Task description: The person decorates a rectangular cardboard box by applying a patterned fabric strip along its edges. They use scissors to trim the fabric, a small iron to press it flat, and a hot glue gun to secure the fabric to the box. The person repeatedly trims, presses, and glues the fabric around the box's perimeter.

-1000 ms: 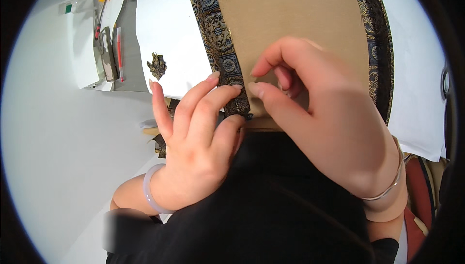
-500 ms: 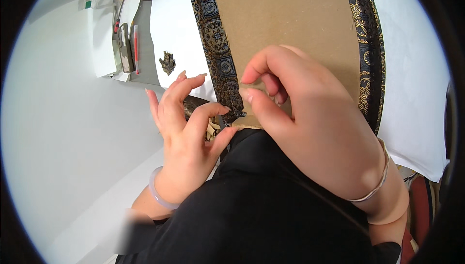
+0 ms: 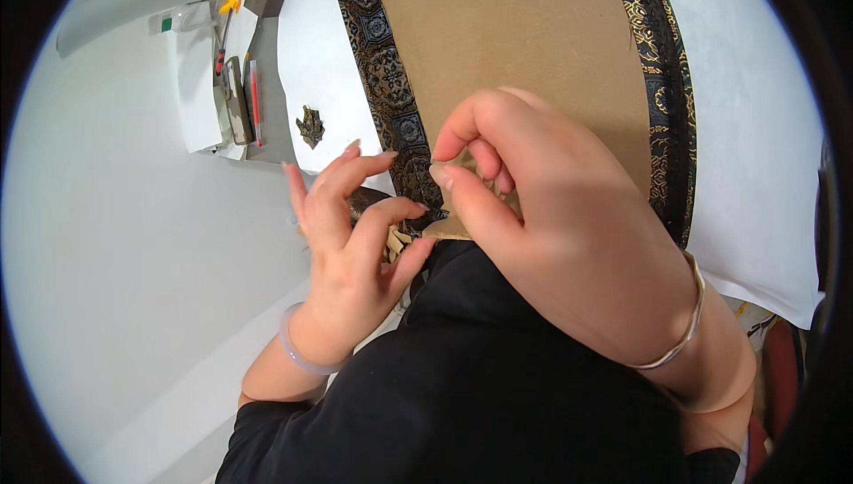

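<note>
A brown board (image 3: 524,31) lies before me, bordered along its left and right sides by dark patterned brocade strips (image 3: 385,67) with gold and bluish motifs. My left hand (image 3: 342,235) pinches the near left corner between thumb and index finger, its other fingers raised and spread. Just above that corner, my right hand (image 3: 551,191) hovers with thumb and index fingertips close together and the rest curled. Whatever sits in that pinch, if anything, is too small to make out. A scrap of dark brocade (image 3: 310,127) rests on white paper left of the board.
White paper (image 3: 755,173) extends under the board on both sides. At the far left are a red pen (image 3: 256,102), a grey oblong case (image 3: 237,100) and a yellow-tipped tool (image 3: 229,6). Crumpled tan scraps (image 3: 397,240) show behind my left hand. A white wall (image 3: 160,253) stands left.
The view has shifted slightly, so the board and left-side items sit a little differently. Both hands keep nearly the same pose at the corner.
</note>
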Tool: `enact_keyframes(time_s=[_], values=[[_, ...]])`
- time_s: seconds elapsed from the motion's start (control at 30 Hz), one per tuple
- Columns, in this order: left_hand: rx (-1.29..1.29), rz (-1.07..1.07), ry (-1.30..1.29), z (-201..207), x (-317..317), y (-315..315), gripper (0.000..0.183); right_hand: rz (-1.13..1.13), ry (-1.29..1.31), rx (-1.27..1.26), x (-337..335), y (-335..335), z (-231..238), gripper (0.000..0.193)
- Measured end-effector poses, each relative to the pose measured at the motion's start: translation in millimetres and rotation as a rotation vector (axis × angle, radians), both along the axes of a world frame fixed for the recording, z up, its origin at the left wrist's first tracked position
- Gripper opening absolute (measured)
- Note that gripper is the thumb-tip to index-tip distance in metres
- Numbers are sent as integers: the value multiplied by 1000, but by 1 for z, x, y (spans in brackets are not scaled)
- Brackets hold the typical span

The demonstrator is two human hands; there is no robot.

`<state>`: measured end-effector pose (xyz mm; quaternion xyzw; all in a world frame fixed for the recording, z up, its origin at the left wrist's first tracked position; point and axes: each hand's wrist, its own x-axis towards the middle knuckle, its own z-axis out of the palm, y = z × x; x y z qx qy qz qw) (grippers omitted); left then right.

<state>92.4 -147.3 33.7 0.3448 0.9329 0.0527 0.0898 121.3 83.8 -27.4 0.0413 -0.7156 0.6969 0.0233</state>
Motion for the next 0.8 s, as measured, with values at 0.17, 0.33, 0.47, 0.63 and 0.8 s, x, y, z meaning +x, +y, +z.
enact_keyframes(time_s=[0.17,0.33,0.47,0.63,0.8], values=[[-46,-118,49,-3,-2,-6,24,22,-180,-54,-2,-2,-2,7],[268,52,-58,-15,2,-26,69,118,-169,148,-2,0,12,13],[343,104,-71,-27,6,-38,75,226,-121,409,-2,-8,24,20],[453,57,-105,-41,2,-43,77,328,-141,558,-13,-20,41,21],[556,0,-88,-55,-4,-50,72,390,-68,726,-19,-33,40,23]])
